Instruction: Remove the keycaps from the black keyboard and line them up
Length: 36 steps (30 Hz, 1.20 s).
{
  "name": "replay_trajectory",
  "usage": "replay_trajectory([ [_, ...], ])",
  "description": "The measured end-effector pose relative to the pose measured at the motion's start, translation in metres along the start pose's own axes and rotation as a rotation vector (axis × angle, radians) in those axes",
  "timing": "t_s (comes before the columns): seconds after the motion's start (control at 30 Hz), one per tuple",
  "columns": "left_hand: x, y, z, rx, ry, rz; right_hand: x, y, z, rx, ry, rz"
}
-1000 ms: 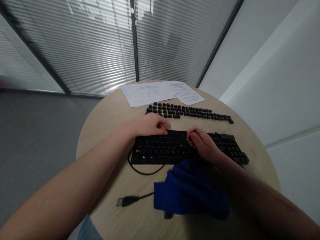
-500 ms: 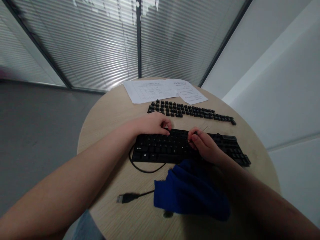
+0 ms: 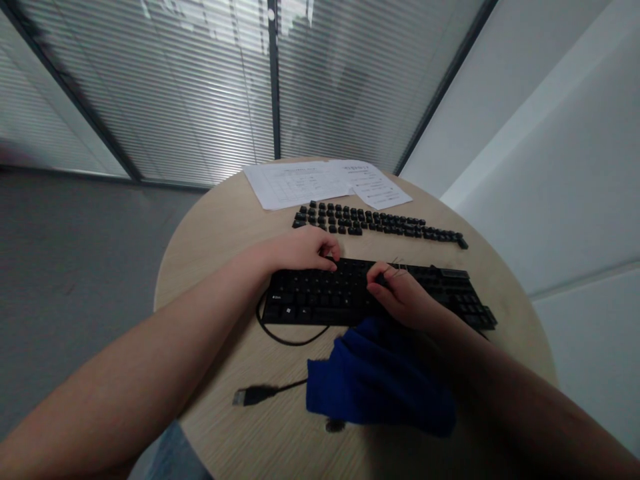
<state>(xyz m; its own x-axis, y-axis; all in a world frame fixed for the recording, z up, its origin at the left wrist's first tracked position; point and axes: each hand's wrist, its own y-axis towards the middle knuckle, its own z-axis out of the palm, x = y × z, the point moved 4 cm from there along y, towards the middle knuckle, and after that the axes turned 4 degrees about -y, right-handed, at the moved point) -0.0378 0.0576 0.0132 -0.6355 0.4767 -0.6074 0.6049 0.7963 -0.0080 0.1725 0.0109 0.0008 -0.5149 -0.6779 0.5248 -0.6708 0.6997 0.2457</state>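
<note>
A black keyboard (image 3: 320, 293) lies across the table, with keycaps lacking in its upper part. My left hand (image 3: 307, 248) rests over its far left edge, fingers loosely curled and the thumb apart, holding nothing that I can see. Above the middle of the keyboard, my right hand (image 3: 395, 293) is closed in a pinch around a thin wire keycap puller (image 3: 399, 264), whose wire loops stick up past the knuckles. Its other end is hidden by the fingers. Loose black keycaps (image 3: 355, 230) stand in rows just beyond the keyboard.
A blue cloth (image 3: 370, 387) lies bunched at the near side, partly over the cable. The USB plug (image 3: 247, 396) points left. A small dark fuzzy thing (image 3: 335, 425) shows under the cloth. Printed papers (image 3: 300, 183) lie at the far edge of the round wooden table (image 3: 200, 247).
My right hand has shifted slightly left over the keyboard and turned, so the wires now point up more. My left hand stays in place. The view has moved a little.
</note>
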Motion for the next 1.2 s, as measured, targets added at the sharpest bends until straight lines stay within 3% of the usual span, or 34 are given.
replay_trajectory([
  [0.63,0.004,0.0,0.002,0.018,0.007,-0.014,0.003,0.003,0.002,0.052,0.031,-0.039],
  [0.97,-0.018,-0.005,0.004,0.038,0.222,0.047,-0.003,0.0,0.001,-0.104,0.116,-0.001],
  [1.2,-0.016,-0.005,0.006,0.054,0.227,0.034,-0.009,-0.006,0.006,-0.112,0.214,0.009],
])
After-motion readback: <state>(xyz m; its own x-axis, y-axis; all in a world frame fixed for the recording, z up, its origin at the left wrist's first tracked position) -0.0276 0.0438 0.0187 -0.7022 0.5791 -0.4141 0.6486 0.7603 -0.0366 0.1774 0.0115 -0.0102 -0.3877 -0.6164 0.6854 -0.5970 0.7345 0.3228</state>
